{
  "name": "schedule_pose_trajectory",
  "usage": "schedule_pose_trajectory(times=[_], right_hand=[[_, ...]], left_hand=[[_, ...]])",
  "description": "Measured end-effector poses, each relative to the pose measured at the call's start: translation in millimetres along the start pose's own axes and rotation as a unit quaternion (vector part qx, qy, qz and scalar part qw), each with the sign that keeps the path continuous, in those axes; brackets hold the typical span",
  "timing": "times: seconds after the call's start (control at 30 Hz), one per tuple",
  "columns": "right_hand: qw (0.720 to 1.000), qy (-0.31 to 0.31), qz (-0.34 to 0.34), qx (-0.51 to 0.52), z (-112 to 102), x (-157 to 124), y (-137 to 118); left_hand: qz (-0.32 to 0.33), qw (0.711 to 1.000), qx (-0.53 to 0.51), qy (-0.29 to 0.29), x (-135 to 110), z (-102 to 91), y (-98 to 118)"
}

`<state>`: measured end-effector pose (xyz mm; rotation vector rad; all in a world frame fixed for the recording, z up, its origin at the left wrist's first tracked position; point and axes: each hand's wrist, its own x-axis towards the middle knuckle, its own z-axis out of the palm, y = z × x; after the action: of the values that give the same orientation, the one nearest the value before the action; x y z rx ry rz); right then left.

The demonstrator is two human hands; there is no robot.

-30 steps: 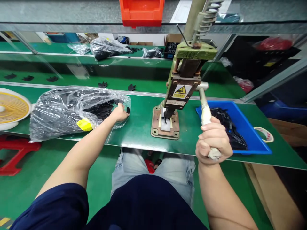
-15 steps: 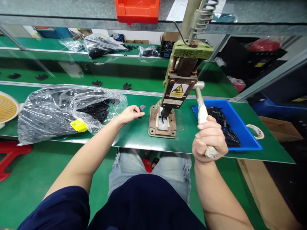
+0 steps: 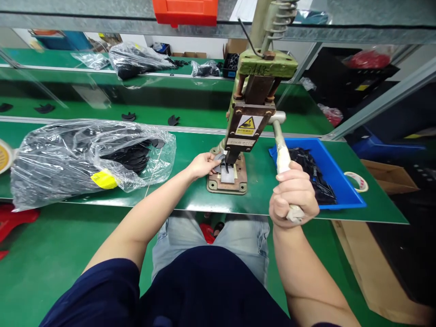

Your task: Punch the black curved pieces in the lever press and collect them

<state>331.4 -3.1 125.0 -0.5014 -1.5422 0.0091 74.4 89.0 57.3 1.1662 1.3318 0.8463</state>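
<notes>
A green hand press (image 3: 252, 113) stands on the green bench (image 3: 190, 195), with a yellow warning label on its head. My right hand (image 3: 293, 195) is closed round the press's white-wrapped lever handle (image 3: 282, 156), near the bench's front edge. My left hand (image 3: 203, 164) pinches a small dark flat part (image 3: 218, 159) and holds it at the press's base plate (image 3: 227, 179), just under the punch. A clear plastic bag (image 3: 85, 156) full of the same black parts lies to the left.
A blue tray (image 3: 340, 181) with black parts sits right of the press, and a tape roll (image 3: 356, 180) lies beside it. Loose black parts lie on the conveyor (image 3: 136, 113) behind. More bags (image 3: 136, 59) rest on the far bench. An orange bin (image 3: 185, 11) hangs overhead.
My left hand left the mouth of the plastic bag with a black part and carried it right to the press base. My right hand stayed on the lever handle.
</notes>
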Motion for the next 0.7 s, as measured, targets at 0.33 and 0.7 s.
schedule_pose_trajectory(times=[0.33, 0.7], right_hand=[[1.0, 0.02, 0.011, -0.012, 4, -1, -3], [0.998, 0.048, 0.022, -0.029, 8, -7, -3]], left_hand=[[-0.018, 0.999, 0.038, -0.008, 6, -2.3, 1], [-0.148, 0.986, 0.008, -0.077, 17, -9.0, 12]])
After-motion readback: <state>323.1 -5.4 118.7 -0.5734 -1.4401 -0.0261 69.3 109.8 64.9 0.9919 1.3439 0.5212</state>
